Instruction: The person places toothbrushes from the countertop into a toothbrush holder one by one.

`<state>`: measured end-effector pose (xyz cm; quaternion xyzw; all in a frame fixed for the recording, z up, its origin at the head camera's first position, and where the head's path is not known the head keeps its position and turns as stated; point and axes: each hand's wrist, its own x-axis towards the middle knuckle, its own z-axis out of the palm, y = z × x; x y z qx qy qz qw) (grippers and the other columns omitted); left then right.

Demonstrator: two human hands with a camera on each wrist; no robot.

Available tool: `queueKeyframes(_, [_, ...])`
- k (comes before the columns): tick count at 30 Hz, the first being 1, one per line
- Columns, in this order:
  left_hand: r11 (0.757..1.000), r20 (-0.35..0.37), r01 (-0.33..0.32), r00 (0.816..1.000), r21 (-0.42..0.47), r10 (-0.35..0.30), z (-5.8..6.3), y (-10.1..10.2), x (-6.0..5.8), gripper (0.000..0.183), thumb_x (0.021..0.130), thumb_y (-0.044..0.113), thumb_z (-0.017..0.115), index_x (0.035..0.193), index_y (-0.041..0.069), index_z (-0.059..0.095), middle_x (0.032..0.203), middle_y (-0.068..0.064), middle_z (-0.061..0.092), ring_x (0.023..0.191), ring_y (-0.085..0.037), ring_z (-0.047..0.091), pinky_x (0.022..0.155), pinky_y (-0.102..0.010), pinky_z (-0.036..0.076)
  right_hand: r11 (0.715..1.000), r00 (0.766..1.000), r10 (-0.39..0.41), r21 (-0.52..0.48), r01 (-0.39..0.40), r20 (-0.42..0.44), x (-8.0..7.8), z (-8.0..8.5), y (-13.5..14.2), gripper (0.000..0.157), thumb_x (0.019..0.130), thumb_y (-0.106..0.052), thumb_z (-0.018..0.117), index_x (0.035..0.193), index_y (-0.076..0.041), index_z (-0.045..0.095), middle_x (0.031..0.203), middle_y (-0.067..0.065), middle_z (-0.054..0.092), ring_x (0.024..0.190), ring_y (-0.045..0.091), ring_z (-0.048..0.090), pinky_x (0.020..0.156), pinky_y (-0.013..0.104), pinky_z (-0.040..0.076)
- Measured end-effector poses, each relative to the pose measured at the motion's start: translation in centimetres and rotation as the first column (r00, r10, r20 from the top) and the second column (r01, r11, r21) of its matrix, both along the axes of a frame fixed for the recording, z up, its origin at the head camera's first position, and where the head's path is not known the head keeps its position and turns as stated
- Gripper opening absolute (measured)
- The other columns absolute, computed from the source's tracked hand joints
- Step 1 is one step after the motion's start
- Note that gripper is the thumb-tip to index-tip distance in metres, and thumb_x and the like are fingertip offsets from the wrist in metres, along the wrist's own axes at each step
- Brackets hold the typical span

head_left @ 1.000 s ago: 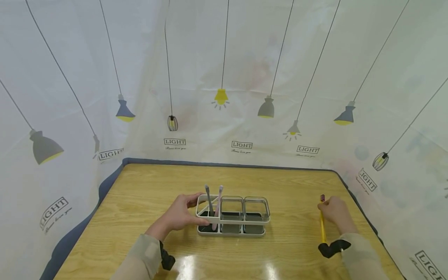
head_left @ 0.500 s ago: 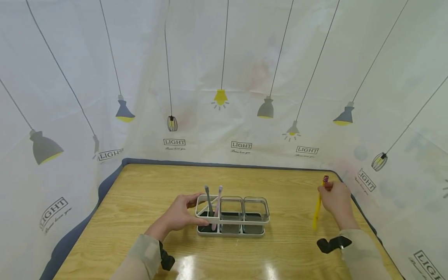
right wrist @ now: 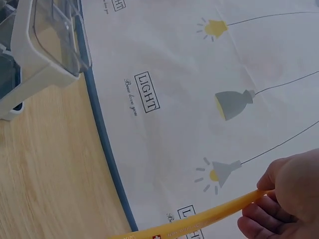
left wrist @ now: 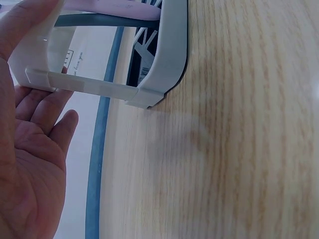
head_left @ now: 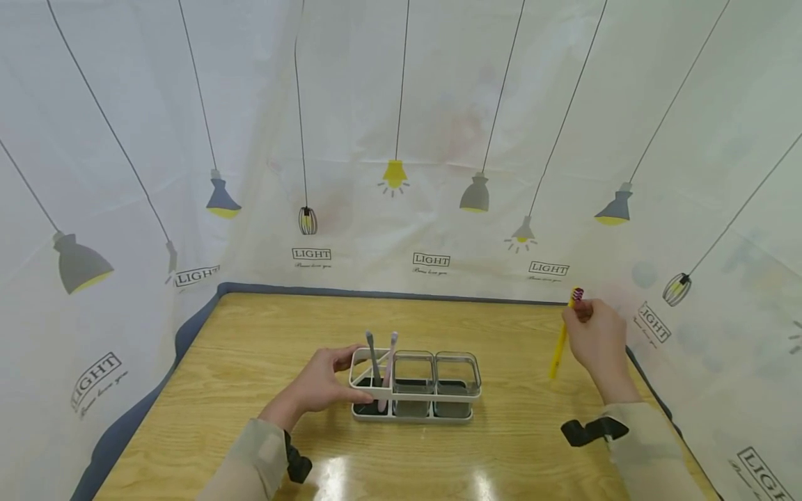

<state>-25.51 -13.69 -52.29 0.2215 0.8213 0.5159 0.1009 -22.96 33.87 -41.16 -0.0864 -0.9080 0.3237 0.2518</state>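
Note:
A white toothbrush holder (head_left: 432, 399) stands on the table, and my left hand (head_left: 319, 383) grips its left end with the thumb in front and the fingers behind. In its left section a dark grey toothbrush (head_left: 371, 348) and a pale pink toothbrush (head_left: 392, 344) lean upright. Two clear cups (head_left: 456, 355) sit in the other sections. Off to the right, my right hand (head_left: 598, 341) pinches a yellow toothbrush (head_left: 557, 351) near its purple-and-white bristles, raised and tilted with the handle end down. The right wrist view shows the yellow handle (right wrist: 209, 215) between thumb and fingers.
The wooden table (head_left: 263, 320) has a dark blue edge along its back and sides. A white sheet (head_left: 351, 125) printed with hanging lamps surrounds it. Black wrist straps (head_left: 592, 431) sit on both sleeves.
My right hand has lifted the yellow toothbrush up and away from me, and its handle end has swung leftward. The left hand and the holder have stayed in place.

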Motion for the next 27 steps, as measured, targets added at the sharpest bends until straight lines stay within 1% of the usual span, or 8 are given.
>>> queueKeyframes(3, [1.000, -0.008, 0.002, 1.000, 0.000, -0.002, 0.0, 0.0, 0.0, 0.100, 0.073, 0.037, 0.100, 0.155, 0.005, 0.054, 0.149, -0.010, 0.060, 0.136, -0.034, 0.058, 0.112, -0.055, 0.046, 1.000, 0.999, 0.006, -0.008, -0.006, -0.044, 0.2, 0.9, -1.0, 0.030, 0.104, -0.019, 0.062, 0.111, 0.009, 0.069, 0.098, 0.023, 0.070, 0.087, 0.034, 0.064, 0.070, 0.030, 0.046])
queueKeyframes(8, [1.000, -0.011, 0.002, 1.000, -0.002, -0.002, 0.0, 0.0, 0.0, 0.100, 0.073, 0.038, 0.100, 0.155, 0.005, 0.054, 0.149, -0.010, 0.060, 0.136, -0.033, 0.058, 0.112, -0.055, 0.046, 0.998, 0.993, 0.047, -0.042, -0.052, -0.105, 0.8, 2.5, -3.1, 0.028, 0.105, -0.018, 0.063, 0.113, 0.009, 0.069, 0.100, 0.023, 0.070, 0.088, 0.032, 0.064, 0.068, 0.022, 0.045])
queueKeyframes(13, [1.000, 0.003, -0.006, 1.000, -0.006, 0.006, 0.1, 0.0, 0.1, 0.100, 0.073, 0.038, 0.100, 0.155, 0.006, 0.054, 0.150, -0.011, 0.059, 0.136, -0.034, 0.057, 0.112, -0.055, 0.046, 0.991, 0.974, 0.098, -0.068, -0.114, -0.205, 1.5, 3.9, -5.5, 0.025, 0.104, -0.015, 0.066, 0.110, 0.008, 0.071, 0.100, 0.022, 0.071, 0.086, 0.030, 0.065, 0.068, 0.013, 0.044])
queueKeyframes(18, [1.000, 0.004, -0.005, 1.000, -0.010, 0.005, 0.1, 0.0, 0.0, 0.100, 0.073, 0.039, 0.100, 0.155, 0.006, 0.054, 0.149, -0.011, 0.060, 0.136, -0.034, 0.058, 0.112, -0.055, 0.046, 0.980, 0.952, 0.141, -0.100, -0.174, -0.273, 2.0, 5.1, -7.8, 0.019, 0.102, -0.010, 0.069, 0.106, 0.008, 0.071, 0.099, 0.020, 0.072, 0.082, 0.024, 0.063, 0.068, 0.010, 0.046])
queueKeyframes(24, [1.000, -0.006, 0.016, 1.000, -0.003, -0.016, -0.1, -0.1, -0.1, 0.098, 0.074, 0.036, 0.100, 0.154, 0.004, 0.054, 0.150, -0.012, 0.059, 0.137, -0.033, 0.057, 0.112, -0.053, 0.046, 0.959, 0.927, 0.198, -0.135, -0.251, -0.319, 2.5, 5.5, -10.1, 0.013, 0.101, -0.005, 0.070, 0.104, 0.007, 0.072, 0.097, 0.017, 0.072, 0.079, 0.015, 0.063, 0.068, 0.011, 0.049])
queueKeyframes(27, [1.000, 0.007, 0.012, 1.000, -0.004, -0.012, -0.1, -0.1, -0.1, 0.099, 0.074, 0.037, 0.100, 0.156, 0.005, 0.053, 0.151, -0.012, 0.058, 0.138, -0.034, 0.056, 0.111, -0.053, 0.047, 0.944, 0.913, 0.231, -0.151, -0.295, -0.337, 2.6, 5.8, -11.3, 0.011, 0.101, -0.003, 0.070, 0.103, 0.007, 0.072, 0.096, 0.016, 0.072, 0.078, 0.014, 0.063, 0.069, 0.012, 0.050])
